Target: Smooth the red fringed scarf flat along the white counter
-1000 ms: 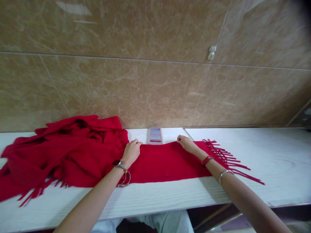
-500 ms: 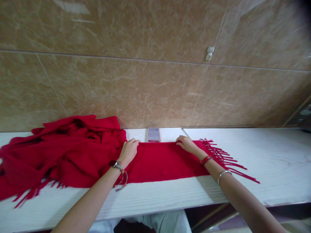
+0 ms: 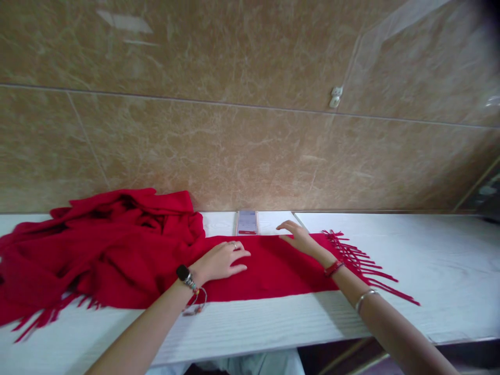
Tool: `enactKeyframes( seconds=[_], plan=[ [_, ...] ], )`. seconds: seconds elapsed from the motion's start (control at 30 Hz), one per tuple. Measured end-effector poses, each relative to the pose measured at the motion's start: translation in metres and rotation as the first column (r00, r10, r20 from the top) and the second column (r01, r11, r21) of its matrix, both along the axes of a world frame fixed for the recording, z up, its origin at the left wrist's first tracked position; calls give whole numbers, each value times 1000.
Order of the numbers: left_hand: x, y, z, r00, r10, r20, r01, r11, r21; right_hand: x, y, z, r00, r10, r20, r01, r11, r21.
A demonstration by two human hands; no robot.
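A red fringed scarf [image 3: 269, 268] lies along the white tabletop, flat from the middle to the right and bunched in a loose heap at the left. My left hand [image 3: 222, 260] is over the flat stretch, fingers extended and apart, palm down; whether it presses on the cloth I cannot tell. Near the scarf's far edge is my right hand [image 3: 299, 239], its fingers spread with nothing between them. Tassels [image 3: 363, 265] fan out at the right end, beyond my right wrist. More fringe hangs from the heap at the lower left.
Behind the scarf a phone [image 3: 247, 223] lies on the white tabletop [image 3: 441, 271], close to the brown marbled wall [image 3: 219, 156]. A small white figure [image 3: 336, 97] is fixed to that wall. The table's front edge runs below my forearms.
My left hand has left the scarf's far edge and come nearer to me and to the right. The right hand has let go of that edge and opened. The scarf lies as before.
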State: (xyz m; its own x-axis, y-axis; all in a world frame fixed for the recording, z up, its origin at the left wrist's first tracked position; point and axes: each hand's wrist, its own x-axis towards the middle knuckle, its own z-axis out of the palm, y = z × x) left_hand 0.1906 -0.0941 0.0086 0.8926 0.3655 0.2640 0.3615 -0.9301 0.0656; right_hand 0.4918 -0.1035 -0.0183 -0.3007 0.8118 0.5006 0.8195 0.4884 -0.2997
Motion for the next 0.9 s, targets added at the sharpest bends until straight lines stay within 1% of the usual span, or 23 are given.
enactKeyframes(
  seconds=[0.03, 0.1, 0.13, 0.2, 0.3, 0.37, 0.43, 0.5, 0.57, 0.63, 0.67, 0.7, 0.77, 0.8, 0.83, 0.87, 0.9],
  plan=[
    [2, -7, 2, 998, -54, -39, 53, 998, -21, -5, -6, 4, 999, 41, 5, -41, 998, -45],
    [6, -18, 4, 990, -120, -78, 117, 992, -37, -14, -19, 8, 993, 111, 43, -105, 986, -128],
    [7, -22, 5, 986, -140, -89, 137, 990, -41, -18, -25, 8, 988, 134, 77, -121, 981, -154],
    [10, -27, 6, 981, -161, -105, 156, 986, -55, -22, -36, 6, 978, 143, 153, -115, 978, -176],
    [10, -28, 10, 983, -150, -107, 139, 985, -99, -24, -45, 3, 961, 110, 253, -63, 980, -187],
    [9, -26, 11, 988, -126, -88, 113, 983, -147, -27, -47, 7, 952, 79, 297, -24, 983, -185],
    [8, -24, 11, 993, -102, -60, 89, 977, -195, -33, -45, 14, 952, 56, 301, -1, 984, -181],
    [7, -22, 9, 995, -84, -47, 73, 976, -207, -39, -45, 20, 958, 73, 277, -15, 978, -208],
    [7, -20, 7, 996, -66, -61, 56, 986, -160, -43, -49, 23, 955, 133, 265, -52, 955, -293],
    [8, -17, 5, 998, -7, -66, 2, 997, -71, -44, -55, 22, 948, 179, 261, -72, 924, -374],
    [8, -14, 3, 998, 45, -51, -46, 999, -22, -42, -58, 22, 948, 186, 256, -71, 914, -400],
    [7, -10, 1, 994, 110, -22, -109, 994, 25, -41, -60, 22, 952, 182, 246, -66, 907, -416],
    [5, 0, -5, 964, 261, 50, -265, 961, 83, -37, -57, 27, 965, 145, 217, -39, 903, -428],
    [3, 6, -9, 940, 332, 81, -339, 937, 91, -37, -50, 31, 971, 118, 210, -18, 905, -425],
    [1, 12, -13, 914, 393, 101, -402, 912, 84, -39, -41, 36, 979, 50, 195, 37, 908, -418],
    [0, 17, -17, 889, 444, 110, -452, 890, 64, -43, -28, 41, 982, -20, 188, 94, 912, -399],
    [-2, 22, -21, 869, 482, 110, -488, 872, 37, -49, -13, 46, 976, -131, 174, 188, 909, -373]
  ],
)
